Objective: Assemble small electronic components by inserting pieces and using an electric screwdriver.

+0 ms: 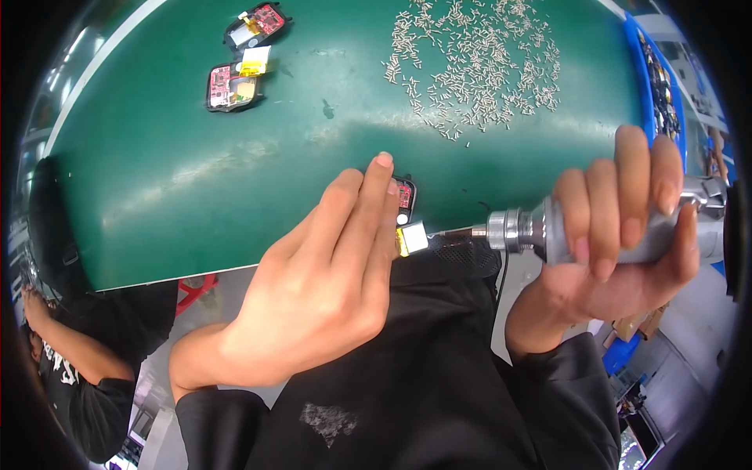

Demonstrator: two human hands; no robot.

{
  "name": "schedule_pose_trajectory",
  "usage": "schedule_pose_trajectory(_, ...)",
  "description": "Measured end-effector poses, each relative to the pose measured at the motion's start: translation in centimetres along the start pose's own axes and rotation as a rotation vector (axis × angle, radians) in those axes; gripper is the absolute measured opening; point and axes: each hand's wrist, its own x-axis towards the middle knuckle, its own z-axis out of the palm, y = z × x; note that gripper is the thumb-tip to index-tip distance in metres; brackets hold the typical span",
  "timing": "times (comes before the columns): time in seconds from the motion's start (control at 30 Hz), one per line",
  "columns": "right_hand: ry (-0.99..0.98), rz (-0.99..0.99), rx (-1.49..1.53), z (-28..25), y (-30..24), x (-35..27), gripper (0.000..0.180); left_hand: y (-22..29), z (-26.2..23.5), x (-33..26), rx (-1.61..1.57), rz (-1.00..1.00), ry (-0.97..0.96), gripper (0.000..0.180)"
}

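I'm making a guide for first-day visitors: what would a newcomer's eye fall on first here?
Probably the bulky silver tool in the right hand, at the right, its thin tip pointing left toward the small device partly covered by the left hand. Next, the wide scatter of small metal pieces on the green table, upper right of centre. Two opened devices with red boards lie upper left.

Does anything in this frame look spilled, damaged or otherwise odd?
Two things stand out. Many small metal pieces lie loose on the far side of the green table, right of centre, with no container around them, so they look spilled. A pale, patchy mark on the person's black clothing may be dirt or wear.
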Motion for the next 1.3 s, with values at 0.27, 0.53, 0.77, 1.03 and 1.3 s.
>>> schedule_pose_trajectory(0.27, -0.053, 0.027, -0.135, -0.2, 1.4, 1.8, 0.017, -0.2, 0.8, -0.8, 0.015, 0.003, 0.07, 0.041)
schedule_pose_trajectory(0.53, -0.03, 0.076, -0.178, 0.1, 2.1, 2.1, 0.017, -0.4, 1.5, -0.7, -0.033, 0.015, 0.135, 0.037)
schedule_pose_trajectory(0.77, -0.252, 0.113, -0.164, 0.3, 2.9, 3.2, 0.019, -0.7, 2.4, -1.0, 0.056, 0.069, 0.256, 0.035)
schedule_pose_trajectory(1.03, -0.384, 0.181, -0.353, 1.7, 4.8, 3.7, 0.022, -1.8, 2.5, -3.0, 0.027, 0.058, 0.192, 0.039)
schedule_pose_trajectory(1.3, -0.294, -0.048, 0.024, -2.1, 1.4, 2.4, 0.021, -1.8, 0.2, -3.6, 0.039, -0.1, 0.094, 0.041)
